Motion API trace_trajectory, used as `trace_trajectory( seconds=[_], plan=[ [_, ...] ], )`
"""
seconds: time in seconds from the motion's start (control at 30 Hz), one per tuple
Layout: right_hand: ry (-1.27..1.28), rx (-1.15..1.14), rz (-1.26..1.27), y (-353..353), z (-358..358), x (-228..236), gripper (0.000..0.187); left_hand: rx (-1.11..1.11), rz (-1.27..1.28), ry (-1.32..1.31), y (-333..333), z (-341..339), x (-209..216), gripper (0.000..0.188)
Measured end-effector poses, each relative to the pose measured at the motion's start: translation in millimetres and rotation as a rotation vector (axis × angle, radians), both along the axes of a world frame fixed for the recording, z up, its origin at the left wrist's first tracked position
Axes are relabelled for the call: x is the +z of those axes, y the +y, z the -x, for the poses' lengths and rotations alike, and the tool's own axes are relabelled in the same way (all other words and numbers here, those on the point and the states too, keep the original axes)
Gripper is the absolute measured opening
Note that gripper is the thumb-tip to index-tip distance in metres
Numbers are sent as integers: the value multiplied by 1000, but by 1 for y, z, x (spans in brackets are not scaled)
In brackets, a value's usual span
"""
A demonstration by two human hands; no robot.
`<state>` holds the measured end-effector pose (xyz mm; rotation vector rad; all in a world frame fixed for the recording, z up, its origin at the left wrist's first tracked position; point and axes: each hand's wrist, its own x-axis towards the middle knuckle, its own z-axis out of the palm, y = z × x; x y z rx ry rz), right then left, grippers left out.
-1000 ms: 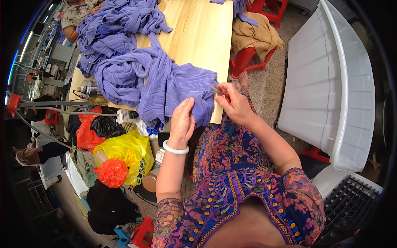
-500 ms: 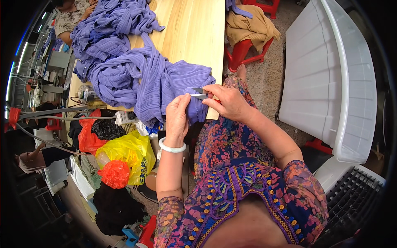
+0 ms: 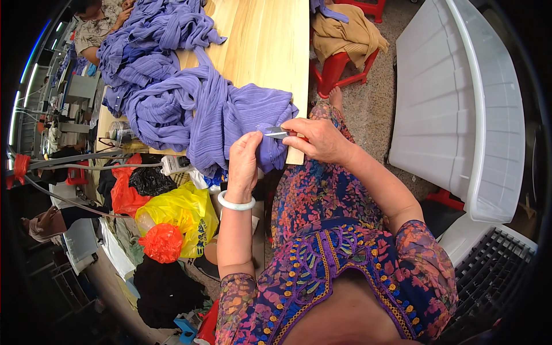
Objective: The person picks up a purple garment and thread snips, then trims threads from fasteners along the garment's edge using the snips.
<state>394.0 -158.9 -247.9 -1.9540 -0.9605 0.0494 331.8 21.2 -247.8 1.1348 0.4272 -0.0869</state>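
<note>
A purple ribbed knit garment (image 3: 253,106) lies over the near corner of the wooden table, its lower end hanging past the edge. My right hand (image 3: 322,140) grips a pair of thread snips (image 3: 277,133), blades pointing left and almost together. The blade tips come right up to the fingertips of my left hand (image 3: 244,158). Those fingers are pinched together above the cloth; whatever they hold is too small or hidden to make out. A pale bangle (image 3: 236,202) circles my left wrist.
More purple knitwear (image 3: 146,43) is heaped across the wooden table (image 3: 259,34). To the right stand a red stool (image 3: 339,72) bearing tan cloth and a large translucent bin (image 3: 434,109). Plastic bags (image 3: 187,215) and cables (image 3: 86,164) are at the left. Another person (image 3: 95,31) sits far left.
The snips' blades, spread apart before, have come nearly together. Both hands stay close to the same spot on the garment. The whole view has shifted slightly.
</note>
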Motion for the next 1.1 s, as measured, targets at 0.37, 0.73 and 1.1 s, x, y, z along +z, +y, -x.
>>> trace_trajectory(
  seconds=[0.37, 0.73, 1.1],
  plan=[
    [149, 49, -21, -4, -1, -2, 25, -23, -18, 6, -2, 0, 3, 15],
    [100, -33, -49, -2, 2, -6, 23, -4, 93, 54, -6, -3, 7, 13],
    [710, 19, -341, 14, -3, -7, 39, -96, 94, 28, -11, -7, 6, 14]
  ],
)
